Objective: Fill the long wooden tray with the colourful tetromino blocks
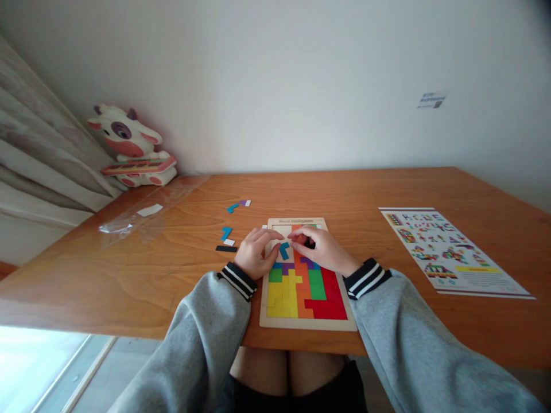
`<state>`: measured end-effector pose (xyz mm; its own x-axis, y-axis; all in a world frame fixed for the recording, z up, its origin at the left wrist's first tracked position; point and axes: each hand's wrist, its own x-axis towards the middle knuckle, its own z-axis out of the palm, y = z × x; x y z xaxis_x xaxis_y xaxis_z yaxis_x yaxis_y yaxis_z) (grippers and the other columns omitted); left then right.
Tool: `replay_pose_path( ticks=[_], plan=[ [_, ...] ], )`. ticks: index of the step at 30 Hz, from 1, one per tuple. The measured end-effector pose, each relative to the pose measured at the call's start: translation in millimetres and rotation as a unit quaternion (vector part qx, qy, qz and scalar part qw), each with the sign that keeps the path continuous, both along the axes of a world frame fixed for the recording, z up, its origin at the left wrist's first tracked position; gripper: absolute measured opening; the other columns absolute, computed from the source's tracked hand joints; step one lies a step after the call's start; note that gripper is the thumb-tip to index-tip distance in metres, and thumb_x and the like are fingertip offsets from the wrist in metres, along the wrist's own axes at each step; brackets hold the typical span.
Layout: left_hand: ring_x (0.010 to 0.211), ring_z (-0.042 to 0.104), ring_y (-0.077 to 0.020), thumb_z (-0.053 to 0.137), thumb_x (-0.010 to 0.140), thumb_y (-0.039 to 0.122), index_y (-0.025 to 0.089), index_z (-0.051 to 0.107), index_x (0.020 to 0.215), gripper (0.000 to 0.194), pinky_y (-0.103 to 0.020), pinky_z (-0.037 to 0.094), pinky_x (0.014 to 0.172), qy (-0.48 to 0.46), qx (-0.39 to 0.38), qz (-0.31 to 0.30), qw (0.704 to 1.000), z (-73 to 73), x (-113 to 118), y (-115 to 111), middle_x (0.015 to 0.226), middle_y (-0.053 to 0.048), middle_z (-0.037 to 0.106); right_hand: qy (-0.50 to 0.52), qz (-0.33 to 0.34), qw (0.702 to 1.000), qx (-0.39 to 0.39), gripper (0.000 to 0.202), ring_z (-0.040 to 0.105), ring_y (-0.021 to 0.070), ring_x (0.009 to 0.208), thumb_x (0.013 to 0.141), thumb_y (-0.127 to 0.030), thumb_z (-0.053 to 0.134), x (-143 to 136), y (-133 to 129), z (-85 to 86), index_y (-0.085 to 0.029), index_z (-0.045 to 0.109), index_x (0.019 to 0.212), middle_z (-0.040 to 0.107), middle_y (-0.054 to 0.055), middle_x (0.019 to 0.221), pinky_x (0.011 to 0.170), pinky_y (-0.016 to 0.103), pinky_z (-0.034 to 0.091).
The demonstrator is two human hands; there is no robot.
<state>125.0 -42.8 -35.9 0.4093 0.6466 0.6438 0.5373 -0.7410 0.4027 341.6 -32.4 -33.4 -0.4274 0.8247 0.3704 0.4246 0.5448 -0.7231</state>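
Observation:
A wooden puzzle board (307, 328) lies before me, partly filled with yellow, orange, red, green and purple block pieces. On the pale bare part of its upper left sits a blue angular puzzle piece (284, 250), between my two hands. My left hand (257, 252) rests over the board's left edge, thumb and index finger apart beside the blue piece. From the other side my right hand (322, 248) reaches over the upper board, its thumb and index fingertips apart close to the piece. Whether either hand touches it, I cannot tell. The right hand hides several upper pieces.
Left of the board lie loose blue pieces (226, 233), a black bar piece (226, 249) and a white piece (229, 242). Farther back are another blue piece (232, 208) and a purple one (243, 203). A printed sheet (451, 252), plastic bag (129, 221) and cow toy (133, 146) are also there.

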Motion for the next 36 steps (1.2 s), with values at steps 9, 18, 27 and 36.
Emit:
replay_pose_path(
  ticks=[9, 18, 27, 36],
  plan=[
    [0.102, 0.063, -0.0249, 0.049, 0.073, 0.011, 0.019, 0.071, 0.108, 0.042, -0.044, 0.05, 0.092, 0.122, -0.036, -0.055, 0.99, -8.9, -9, 6, 0.111, -0.008, 0.072, -0.075, 0.02, 0.993, 0.089, 0.015, 0.065, 0.0204, 0.093, 0.09, -0.031, 0.064, 2, 2, -9.1, -0.021, 0.071, 0.1, 0.073, 0.005, 0.096, 0.09, 0.038, 0.049],
    [0.112, 0.051, -0.031, 0.045, 0.085, 0.022, 0.019, 0.063, 0.128, 0.047, -0.051, 0.043, 0.092, 0.247, -0.046, 0.041, 0.967, -0.3, -7, -1, 0.128, -0.01, 0.063, -0.105, 0.039, 0.986, 0.122, 0.014, 0.065, 0.0206, 0.098, 0.091, -0.03, 0.064, 2, 0, -8.8, -0.023, 0.071, 0.101, 0.073, 0.005, 0.101, 0.096, 0.04, 0.046],
    [0.103, 0.056, -0.0253, 0.052, 0.092, 0.036, 0.022, 0.066, 0.121, 0.035, -0.042, 0.046, 0.09, 0.158, -0.043, 0.057, 0.985, -1.6, 0, -2, 0.114, -0.009, 0.067, -0.11, 0.013, 0.984, 0.138, 0.013, 0.064, 0.0222, 0.1, 0.091, -0.028, 0.064, 2, 4, -13.9, -0.021, 0.07, 0.1, 0.072, 0.006, 0.1, 0.095, 0.042, 0.047],
    [0.099, 0.062, -0.0245, 0.07, 0.081, 0.044, 0.022, 0.072, 0.107, 0.034, -0.042, 0.048, 0.094, 0.099, -0.08, 0.092, 0.988, -12.6, 3, 10, 0.107, -0.007, 0.07, -0.057, -0.024, 0.988, 0.139, 0.013, 0.065, 0.0219, 0.098, 0.093, -0.027, 0.058, 1, -1, -2.0, -0.023, 0.068, 0.102, 0.071, 0.006, 0.1, 0.09, 0.041, 0.049]
  ],
)
